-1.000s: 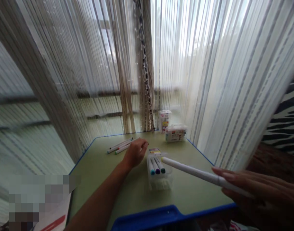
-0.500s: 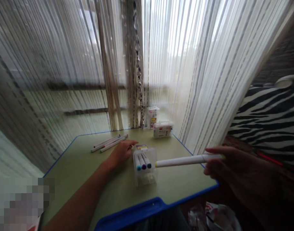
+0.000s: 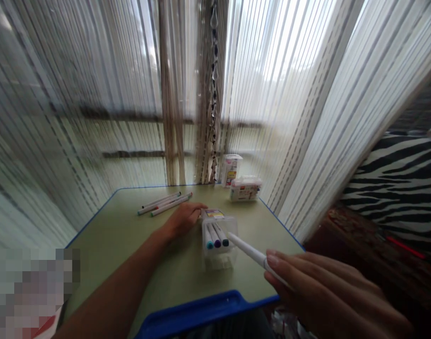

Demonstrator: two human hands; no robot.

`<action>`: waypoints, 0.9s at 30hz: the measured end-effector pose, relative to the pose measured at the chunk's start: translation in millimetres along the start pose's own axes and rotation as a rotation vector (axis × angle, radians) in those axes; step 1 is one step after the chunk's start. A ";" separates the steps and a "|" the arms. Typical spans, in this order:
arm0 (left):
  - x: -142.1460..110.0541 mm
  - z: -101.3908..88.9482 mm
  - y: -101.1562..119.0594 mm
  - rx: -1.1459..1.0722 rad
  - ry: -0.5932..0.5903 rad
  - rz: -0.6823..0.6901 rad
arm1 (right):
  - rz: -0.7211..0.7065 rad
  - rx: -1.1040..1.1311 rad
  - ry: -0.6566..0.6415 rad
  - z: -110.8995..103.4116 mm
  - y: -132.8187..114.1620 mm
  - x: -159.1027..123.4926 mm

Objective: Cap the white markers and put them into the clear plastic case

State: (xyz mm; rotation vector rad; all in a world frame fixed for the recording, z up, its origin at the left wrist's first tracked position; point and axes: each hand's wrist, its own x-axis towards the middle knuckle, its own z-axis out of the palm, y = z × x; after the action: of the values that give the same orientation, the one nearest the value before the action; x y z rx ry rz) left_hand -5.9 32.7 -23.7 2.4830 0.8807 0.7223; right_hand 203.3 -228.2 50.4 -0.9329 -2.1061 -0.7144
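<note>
On the table lies a clear plastic marker case (image 3: 218, 262), its open end facing me, with markers (image 3: 217, 242) inside showing light blue, purple and dark ends. My left hand (image 3: 184, 219) is closed at the case's far left side; its fingertips are partly hidden there. My right hand (image 3: 317, 282) pinches a white marker (image 3: 248, 250) near its rear. The marker slants toward the case, with its far tip at the right side of the opening. Left of my left hand, several white markers (image 3: 166, 203) lie loose on the table.
The pale green table (image 3: 180, 287) has a blue rim and a blue tray ledge (image 3: 197, 308) in front. At the back right stand an upright plastic case (image 3: 231, 170) and a lying one (image 3: 245, 189). String curtains (image 3: 130, 94) hang behind. Zebra-striped fabric (image 3: 402, 179) is at right.
My right hand has moved left and down, bringing the marker's tip to the case opening; the marker now slants instead of lying level. My left hand stays at the case. The view shifted slightly.
</note>
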 end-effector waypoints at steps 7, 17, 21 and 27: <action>-1.0 0.1 0.6 -0.042 -0.001 0.008 | -0.038 0.048 -0.081 16.8 -4.5 13.2; 0.2 2.8 -1.5 -0.051 -0.006 0.017 | 0.116 0.085 -0.144 35.9 -5.0 20.4; -0.3 2.6 -0.7 -0.055 -0.009 0.022 | 0.137 0.108 -0.180 40.9 -3.3 18.6; -1.1 0.8 0.7 -0.035 -0.014 0.012 | 0.161 0.119 -0.067 74.7 10.2 -3.3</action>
State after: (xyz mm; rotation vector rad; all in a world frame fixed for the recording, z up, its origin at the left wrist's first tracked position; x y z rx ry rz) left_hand -5.8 31.2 -24.4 2.4620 0.8417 0.7178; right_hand 184.3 -170.5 5.6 -1.0595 -2.0779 -0.4771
